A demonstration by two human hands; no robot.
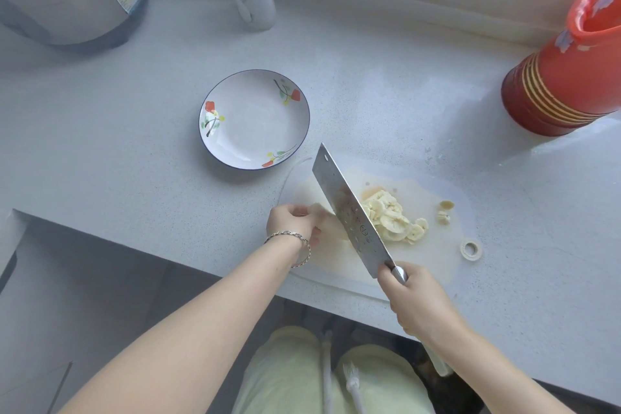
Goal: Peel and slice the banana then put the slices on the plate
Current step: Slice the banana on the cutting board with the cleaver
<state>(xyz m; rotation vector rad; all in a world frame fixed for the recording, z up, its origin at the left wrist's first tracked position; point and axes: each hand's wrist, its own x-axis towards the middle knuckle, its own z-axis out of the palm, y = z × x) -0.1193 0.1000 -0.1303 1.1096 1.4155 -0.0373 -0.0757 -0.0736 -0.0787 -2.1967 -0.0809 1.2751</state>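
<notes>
Far left: round white floral ceramic plate (pixel 235 131), blue-rimmed, no slices yet, touching the translucent plastic cutting board (pixel 433 255), handy for transfer. Left hand (pixel 292 223) curls over the pale peeled banana stub (pixel 331 227), steadying it for the cut. Broad steel cleaver (pixel 349 208) leans over it. Right: heaped banana slices (pixel 389 215). Right hand (pixel 413 299) grips the handle.

Centre frame: right hand (pixel 415 299) grips knife (pixel 349 212) over board (pixel 437 259). Left hand (pixel 292 223) holds banana (pixel 321 215) left of knife; slices (pixel 389 217) lie right. Plate (pixel 253 144) sits above-left.
</notes>
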